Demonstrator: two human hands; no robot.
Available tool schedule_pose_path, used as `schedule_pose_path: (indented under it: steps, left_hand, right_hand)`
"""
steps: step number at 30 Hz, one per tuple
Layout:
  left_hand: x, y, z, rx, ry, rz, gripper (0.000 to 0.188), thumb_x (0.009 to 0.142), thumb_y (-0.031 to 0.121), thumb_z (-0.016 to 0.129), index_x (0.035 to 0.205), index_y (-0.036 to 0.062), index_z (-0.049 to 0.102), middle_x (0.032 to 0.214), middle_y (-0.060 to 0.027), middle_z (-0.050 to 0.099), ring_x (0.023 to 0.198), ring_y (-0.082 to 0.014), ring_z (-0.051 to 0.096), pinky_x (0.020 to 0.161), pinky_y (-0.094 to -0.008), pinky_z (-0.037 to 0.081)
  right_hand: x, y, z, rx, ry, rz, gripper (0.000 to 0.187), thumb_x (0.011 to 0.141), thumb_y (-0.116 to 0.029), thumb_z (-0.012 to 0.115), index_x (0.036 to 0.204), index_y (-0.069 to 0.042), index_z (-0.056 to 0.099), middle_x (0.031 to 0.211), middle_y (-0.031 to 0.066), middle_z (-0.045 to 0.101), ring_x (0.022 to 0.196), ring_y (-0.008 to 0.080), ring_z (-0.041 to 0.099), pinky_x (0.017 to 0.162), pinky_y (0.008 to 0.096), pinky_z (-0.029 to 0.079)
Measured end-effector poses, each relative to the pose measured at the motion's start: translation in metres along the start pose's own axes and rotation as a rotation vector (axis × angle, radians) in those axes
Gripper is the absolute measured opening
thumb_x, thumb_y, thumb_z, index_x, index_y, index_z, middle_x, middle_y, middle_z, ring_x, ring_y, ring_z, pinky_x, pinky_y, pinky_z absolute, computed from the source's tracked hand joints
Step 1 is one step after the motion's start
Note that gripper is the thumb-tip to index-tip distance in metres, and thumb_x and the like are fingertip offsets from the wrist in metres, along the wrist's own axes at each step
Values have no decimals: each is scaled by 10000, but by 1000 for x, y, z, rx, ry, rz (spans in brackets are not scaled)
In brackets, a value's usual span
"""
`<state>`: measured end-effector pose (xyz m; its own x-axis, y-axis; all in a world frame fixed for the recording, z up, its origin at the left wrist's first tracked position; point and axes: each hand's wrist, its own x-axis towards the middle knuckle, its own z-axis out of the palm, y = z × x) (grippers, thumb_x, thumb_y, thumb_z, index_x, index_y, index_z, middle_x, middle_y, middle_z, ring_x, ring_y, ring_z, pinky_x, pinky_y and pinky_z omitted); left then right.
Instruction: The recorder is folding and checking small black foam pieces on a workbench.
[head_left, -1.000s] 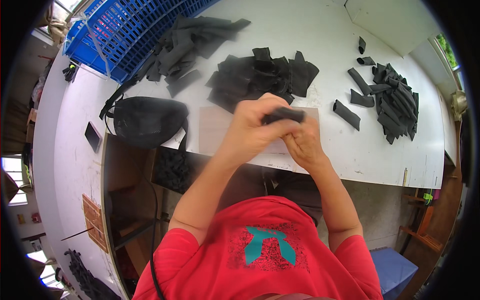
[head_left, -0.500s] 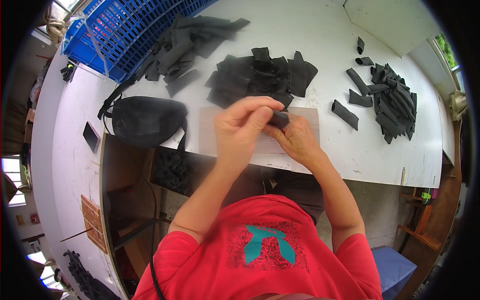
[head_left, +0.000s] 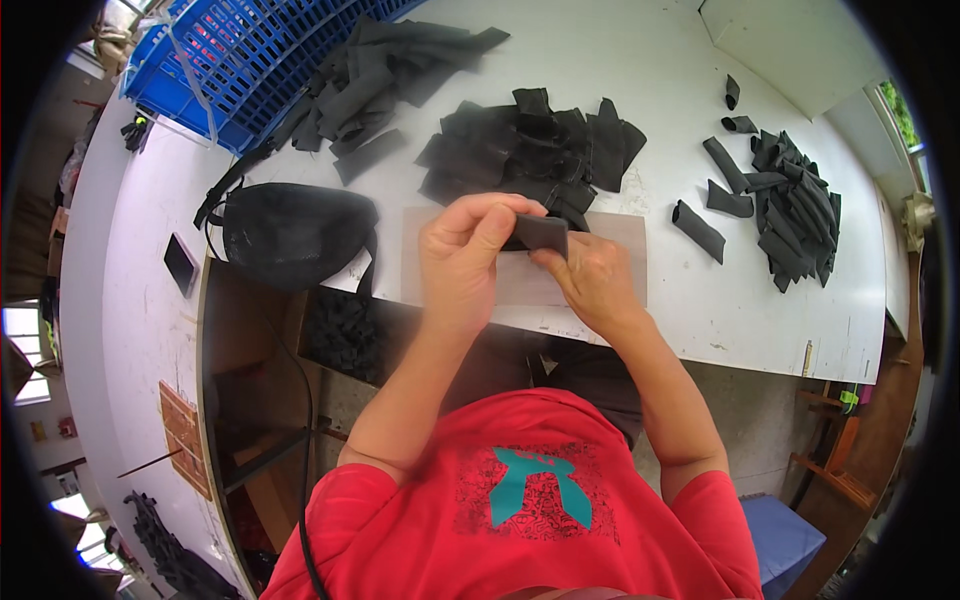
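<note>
The dark-grey fabric piece (head_left: pixel 542 236) now shows a broader face than 0.5 s ago, still being worked: left hand (head_left: pixel 460 245) pinching its left end, right hand (head_left: pixel 600 280) gripping its right, above the board (head_left: pixel 520 286).

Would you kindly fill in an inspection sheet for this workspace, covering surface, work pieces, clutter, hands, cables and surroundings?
Surface: white table, pale board beneath the hands.
Work pieces: dark piece held up; dark heap beyond the hands; dark pile at right, loose pieces around it.
Clutter: black bag, phone-like slab and blue basket at left.
Hands: left hand pinches the piece with its fingers; right hand touches it, grip unclear.
Cables: black cable beside the red shirt.
Surroundings: blue-covered object, lower right.
</note>
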<state>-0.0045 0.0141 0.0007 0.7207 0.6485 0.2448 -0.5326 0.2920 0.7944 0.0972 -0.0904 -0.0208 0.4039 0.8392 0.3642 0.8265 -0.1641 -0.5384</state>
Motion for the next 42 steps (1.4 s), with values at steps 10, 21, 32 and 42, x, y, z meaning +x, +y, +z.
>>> schedule_pose_path:
  steps: [10,21,32,42]
  left_hand:
    - [10,-6,-37,528,271,29,172,833,105,507,926,-28,565,827,-92,612,755,-114,563,726,-236,417]
    - [62,-32,-59,1606,-46,191,297,679,164,625,944,39,578,955,-145,554,869,-277,520,695,-357,434]
    - [28,9,-49,1356,-59,621,113,654,16,615,759,58,615,958,-127,544,868,-258,511,689,-344,429]
    - [-61,41,-20,1228,-362,564,198,605,48,662,794,77,614,1009,-170,520,886,-292,509,748,-330,435]
  right_hand:
    - [68,17,-86,1191,-68,122,490,863,-434,389,748,-4,594,560,35,510,525,112,462,502,237,362]
    - [-57,17,-22,928,78,710,410,895,-323,379,801,37,552,592,35,499,507,82,446,473,206,369]
    - [-52,-23,-14,993,-188,586,377,890,-310,398,795,15,562,617,26,518,564,70,465,519,193,393]
    - [-43,-36,2,1847,-475,878,182,791,-188,603,901,-45,586,829,30,605,676,87,556,554,211,429]
